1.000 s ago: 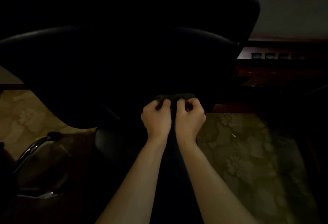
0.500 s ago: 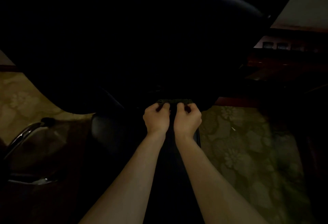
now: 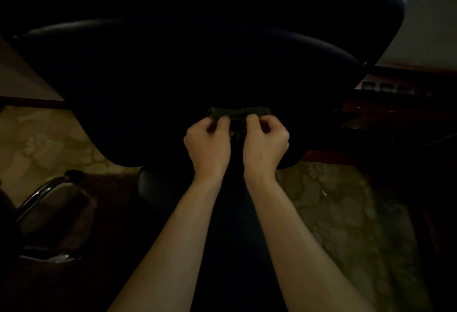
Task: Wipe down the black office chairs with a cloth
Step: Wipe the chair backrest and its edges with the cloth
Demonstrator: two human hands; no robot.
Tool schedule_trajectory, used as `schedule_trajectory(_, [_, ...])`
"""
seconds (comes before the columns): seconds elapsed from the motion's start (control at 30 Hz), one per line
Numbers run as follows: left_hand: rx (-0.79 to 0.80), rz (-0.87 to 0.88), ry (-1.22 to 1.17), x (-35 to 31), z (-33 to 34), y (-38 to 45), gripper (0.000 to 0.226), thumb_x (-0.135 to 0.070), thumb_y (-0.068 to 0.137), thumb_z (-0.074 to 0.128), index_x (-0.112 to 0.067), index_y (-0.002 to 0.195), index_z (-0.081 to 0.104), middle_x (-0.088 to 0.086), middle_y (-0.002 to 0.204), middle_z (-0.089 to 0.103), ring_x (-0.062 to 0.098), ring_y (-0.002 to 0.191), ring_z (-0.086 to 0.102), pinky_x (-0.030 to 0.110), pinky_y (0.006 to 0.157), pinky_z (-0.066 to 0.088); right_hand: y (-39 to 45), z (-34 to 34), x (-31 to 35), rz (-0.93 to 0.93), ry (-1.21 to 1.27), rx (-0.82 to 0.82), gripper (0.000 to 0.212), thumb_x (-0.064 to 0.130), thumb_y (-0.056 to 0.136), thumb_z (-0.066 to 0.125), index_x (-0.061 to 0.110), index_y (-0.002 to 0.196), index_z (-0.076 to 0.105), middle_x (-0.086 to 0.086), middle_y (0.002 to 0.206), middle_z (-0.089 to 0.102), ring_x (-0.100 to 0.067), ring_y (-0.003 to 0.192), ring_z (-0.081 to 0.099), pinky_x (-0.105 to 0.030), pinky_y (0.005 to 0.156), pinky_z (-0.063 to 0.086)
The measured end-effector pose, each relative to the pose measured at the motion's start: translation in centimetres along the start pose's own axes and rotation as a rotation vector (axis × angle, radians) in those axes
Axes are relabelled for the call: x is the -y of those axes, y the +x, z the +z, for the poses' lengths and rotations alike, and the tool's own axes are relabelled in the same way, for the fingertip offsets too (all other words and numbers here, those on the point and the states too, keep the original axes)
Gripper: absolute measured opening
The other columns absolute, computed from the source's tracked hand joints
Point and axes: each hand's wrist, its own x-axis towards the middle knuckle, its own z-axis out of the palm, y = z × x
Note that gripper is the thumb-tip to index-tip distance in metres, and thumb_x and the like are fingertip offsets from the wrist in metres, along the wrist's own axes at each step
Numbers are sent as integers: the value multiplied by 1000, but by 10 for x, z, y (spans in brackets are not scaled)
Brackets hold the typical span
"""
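Observation:
A black office chair (image 3: 197,64) fills the upper half of the dim view, its padded back facing me. A small dark green cloth (image 3: 238,112) is stretched flat against the chair's lower edge. My left hand (image 3: 207,142) pinches the cloth's left part with curled fingers. My right hand (image 3: 264,141) pinches its right part the same way. The two hands sit side by side, almost touching. The middle of the cloth hangs hidden between them.
A chrome armrest (image 3: 42,195) of another chair curves up at the lower left. Patterned carpet (image 3: 346,213) covers the floor on both sides. A dark wooden desk edge (image 3: 395,104) runs along the right, with small objects on a ledge behind it.
The view has tilted back so more of the chair's top edge shows. Both hands keep their pinch on the cloth and have lifted it slightly against the chair.

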Motion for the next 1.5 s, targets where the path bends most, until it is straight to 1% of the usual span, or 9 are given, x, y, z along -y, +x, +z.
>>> schedule_trajectory(0.1, [-6, 65, 32, -2, -3, 2, 26, -20, 96, 60, -8, 75, 70, 5, 69, 69, 14, 65, 65, 17, 56, 50, -2, 8, 1, -20, -2, -12, 20, 18, 92, 62, 11, 73, 61, 7, 60, 56, 1, 52, 50, -16, 53, 43])
schedule_trajectory(0.17, [-8, 51, 31, 8, -4, 2, 25, -18, 96, 60, -7, 76, 70, 7, 70, 69, 15, 66, 65, 20, 57, 53, -4, 11, -12, -17, -35, -1, 21, 18, 92, 62, 11, 73, 60, 7, 59, 55, 0, 51, 50, -17, 53, 43])
schedule_trajectory(0.47, [77, -275, 40, 75, -15, 13, 19, -19, 95, 62, -11, 84, 74, 6, 82, 73, 18, 78, 70, 39, 75, 61, -18, 24, -89, 110, -126, 8, 25, 17, 95, 59, 13, 71, 52, 6, 62, 52, -1, 54, 46, -25, 57, 44])
schedule_trajectory(0.73, [54, -443, 6, 86, -21, 12, 17, -20, 95, 63, -11, 86, 75, 6, 85, 73, 20, 83, 70, 41, 82, 61, -25, 26, -99, 264, -150, 48, 27, 15, 97, 58, 13, 70, 54, 2, 67, 56, -5, 58, 49, -16, 52, 41])
schedule_trajectory(0.9, [-2, -357, -87, 59, -32, 13, 18, -19, 93, 63, -10, 81, 74, 5, 79, 73, 13, 75, 69, 35, 77, 61, -28, 31, -65, 206, -108, 66, 24, 17, 95, 60, 13, 71, 58, 1, 67, 58, -6, 58, 51, -19, 53, 44])
schedule_trajectory(1.07, [-74, -141, -119, 20, -54, 20, 21, -18, 92, 63, -8, 75, 69, 1, 69, 67, 7, 64, 63, 25, 61, 51, -34, 51, -14, 112, -36, 84, 23, 22, 93, 62, 11, 74, 62, 2, 65, 58, -4, 57, 51, -23, 55, 46])
schedule_trajectory(1.2, [-113, 1, -109, -15, -75, 33, 25, -22, 92, 62, -9, 72, 66, 3, 69, 65, 12, 65, 61, 32, 63, 51, -41, 71, 24, 6, 29, 106, 21, 23, 93, 63, 10, 77, 64, 0, 68, 61, -7, 60, 55, -28, 59, 50])
schedule_trajectory(1.3, [-141, 100, -60, -31, -87, 41, 30, -24, 92, 61, -15, 63, 60, -2, 61, 59, 9, 58, 55, 28, 56, 45, -43, 84, 40, -63, 19, 95, 24, 25, 93, 63, 14, 71, 61, 4, 63, 57, -6, 56, 52, -27, 56, 46])
schedule_trajectory(1.5, [-156, 97, -1, -17, -101, 50, 29, -23, 93, 61, -5, 71, 64, 2, 63, 59, 5, 55, 52, 21, 53, 44, -54, 97, 26, -58, -45, 111, 23, 27, 92, 63, 15, 72, 62, 4, 65, 61, -2, 56, 53, -21, 55, 45])
